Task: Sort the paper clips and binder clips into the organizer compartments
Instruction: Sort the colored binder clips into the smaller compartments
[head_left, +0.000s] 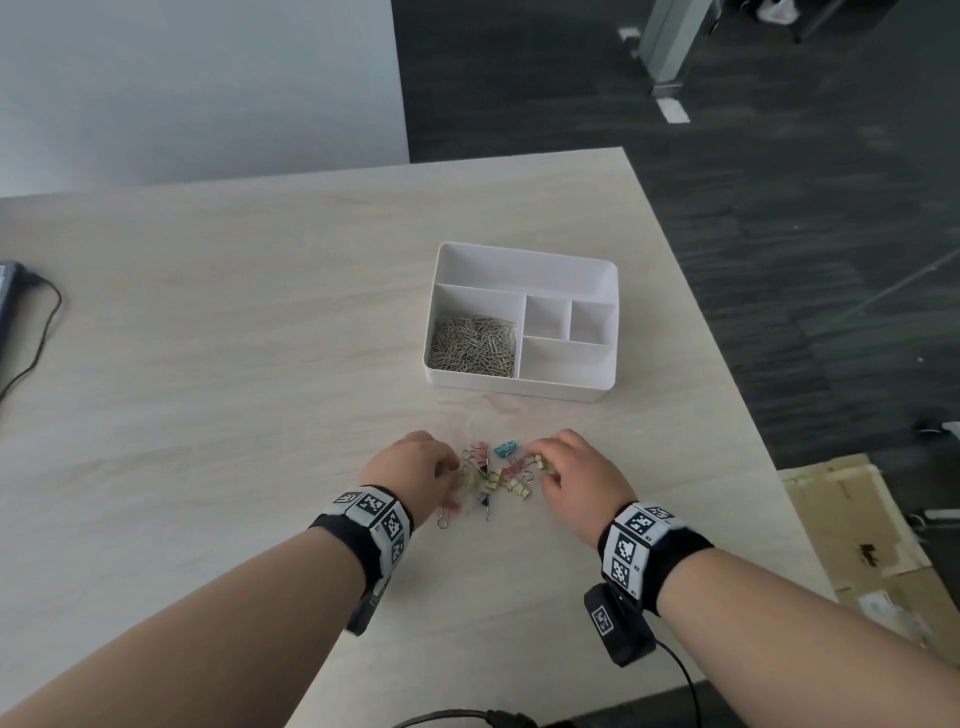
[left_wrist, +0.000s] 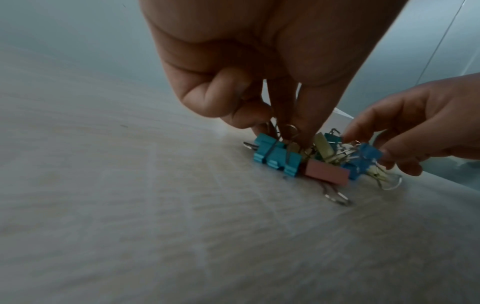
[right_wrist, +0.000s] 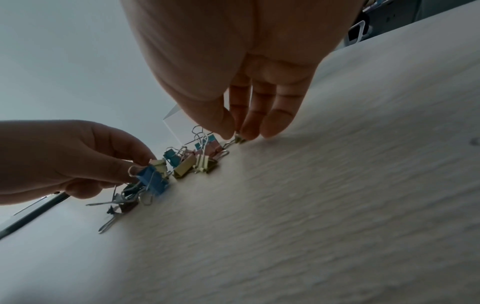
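Observation:
A pile of coloured binder clips (head_left: 493, 475) lies on the table in front of the white organizer (head_left: 597, 387). Its near-left compartment holds silver paper clips (head_left: 472, 345); the other compartments look empty. My left hand (head_left: 452, 467) reaches into the pile's left side. In the left wrist view its curled fingers (left_wrist: 306, 123) pinch wire handles beside a teal clip (left_wrist: 275, 154) and a pink clip (left_wrist: 327, 171). My right hand (head_left: 537, 457) is at the pile's right side. Thumb and fingers (right_wrist: 249, 131) pinch a small yellow clip (right_wrist: 240, 140) against the table.
The light wooden table (head_left: 234, 364) has its right edge close to the organizer. A black cable (head_left: 36, 343) and a dark device lie at the far left. Flattened cardboard (head_left: 857, 535) lies on the floor to the right.

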